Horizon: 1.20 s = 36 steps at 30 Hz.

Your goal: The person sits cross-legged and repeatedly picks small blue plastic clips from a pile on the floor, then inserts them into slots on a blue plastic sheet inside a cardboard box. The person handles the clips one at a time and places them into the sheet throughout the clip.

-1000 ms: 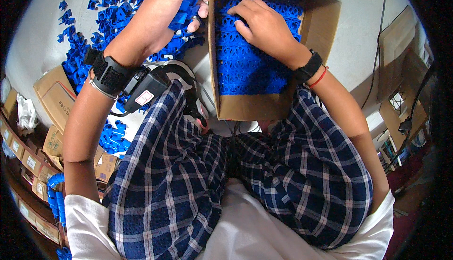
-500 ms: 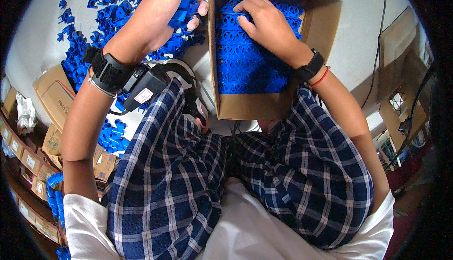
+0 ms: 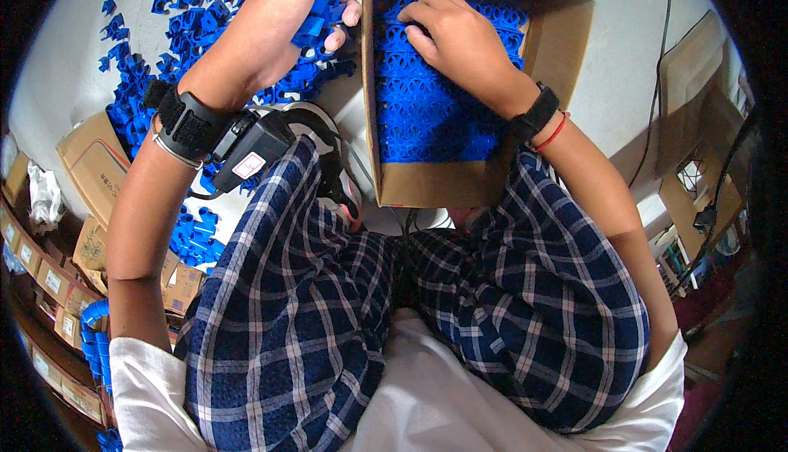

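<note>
Looking down on a pale, smooth floor (image 3: pixel 74 66), facing loose, angular blue plastic clips (image 3: pixel 215 17) across the upper left of the frame. Curling the bare left hand (image 3: pixel 283 17) loosely at the left wall of a rectangular brown cardboard box (image 3: pixel 562 33), top centre. Bending the bare right hand (image 3: pixel 460 33) over stacked, ring-patterned blue plastic pieces (image 3: pixel 419 91) inside; being unable to tell whether gripping with either.

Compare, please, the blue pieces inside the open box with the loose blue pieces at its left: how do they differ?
The boxed pieces lie in neat rows; the loose pieces lie scattered at many angles. The box holds the boxed pieces; the loose pieces spread over a pale surface. Both groups are blue.
</note>
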{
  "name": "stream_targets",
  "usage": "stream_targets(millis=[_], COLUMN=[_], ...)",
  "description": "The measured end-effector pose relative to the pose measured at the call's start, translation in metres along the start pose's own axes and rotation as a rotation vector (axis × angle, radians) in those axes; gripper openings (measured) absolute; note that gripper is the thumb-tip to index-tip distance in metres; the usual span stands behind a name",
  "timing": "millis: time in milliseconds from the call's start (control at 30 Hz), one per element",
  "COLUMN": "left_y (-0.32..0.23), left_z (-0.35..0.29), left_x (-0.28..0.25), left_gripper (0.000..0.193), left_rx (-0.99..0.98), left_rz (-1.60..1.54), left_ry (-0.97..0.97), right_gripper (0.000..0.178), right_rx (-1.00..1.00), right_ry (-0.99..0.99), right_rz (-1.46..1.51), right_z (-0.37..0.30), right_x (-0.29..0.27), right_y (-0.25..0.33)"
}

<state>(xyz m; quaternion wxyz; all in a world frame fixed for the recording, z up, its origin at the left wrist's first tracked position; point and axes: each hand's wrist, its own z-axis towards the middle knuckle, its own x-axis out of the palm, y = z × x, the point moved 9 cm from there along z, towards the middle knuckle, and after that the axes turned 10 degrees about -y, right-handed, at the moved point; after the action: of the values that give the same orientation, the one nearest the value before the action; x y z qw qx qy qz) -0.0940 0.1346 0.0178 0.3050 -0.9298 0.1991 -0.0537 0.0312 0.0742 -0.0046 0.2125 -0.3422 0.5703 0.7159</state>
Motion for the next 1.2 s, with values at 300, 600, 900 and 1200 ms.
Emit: stream_targets(millis=[300,600,900,1200], left_y=[0.003,0.001,0.000,0.003], left_z=[0.001,0.001,0.001,0.003], left_x=[-0.001,-0.001,-0.001,-0.002], left_gripper=[0.027,0.027,0.027,0.027], left_rx=[-0.015,0.009,0.034,-0.004], left_rz=[-0.025,-0.010,0.006,-0.011], left_ry=[-0.003,0.007,0.002,-0.001], right_gripper=[0.013,0.014,0.017,0.018], right_rx=[-0.057,-0.048,0.046,0.117], right_ry=[-0.007,-0.013,-0.072,-0.010], right_rz=[0.015,0.040,0.154,0.195], right_z=[-0.003,-0.003,-0.002,-0.003], right_x=[-0.002,-0.003,-0.005,0.003], right_y=[0.004,0.003,-0.009,-0.020])
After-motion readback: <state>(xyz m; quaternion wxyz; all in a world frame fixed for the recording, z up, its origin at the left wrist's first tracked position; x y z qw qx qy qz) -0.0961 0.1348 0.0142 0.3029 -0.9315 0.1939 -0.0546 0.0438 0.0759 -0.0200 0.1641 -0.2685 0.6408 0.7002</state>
